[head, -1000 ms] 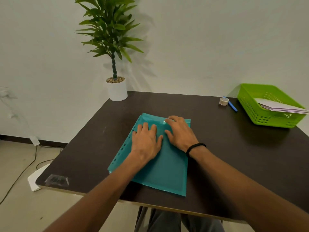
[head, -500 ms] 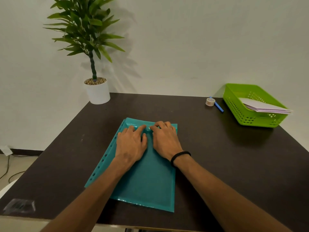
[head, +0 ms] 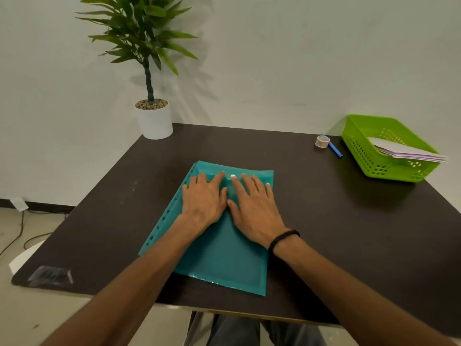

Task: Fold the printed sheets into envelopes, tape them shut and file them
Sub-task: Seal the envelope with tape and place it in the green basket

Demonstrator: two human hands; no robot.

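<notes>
two hands, left [head: 203, 197] and right [head: 254, 208], pressed flat on teal folder [head: 224, 253], long axis running away, flap far

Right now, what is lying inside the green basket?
A stack of white sheets lies slanted in the green basket, one edge poking over its right rim. Whatever is beneath them, and any print on them, cannot be seen.

Both forearms are left bare, with no sleeves seen. A thin black band [head: 283, 238] is worn on the right wrist. Grey trousers [head: 232, 330] are worn.
</notes>
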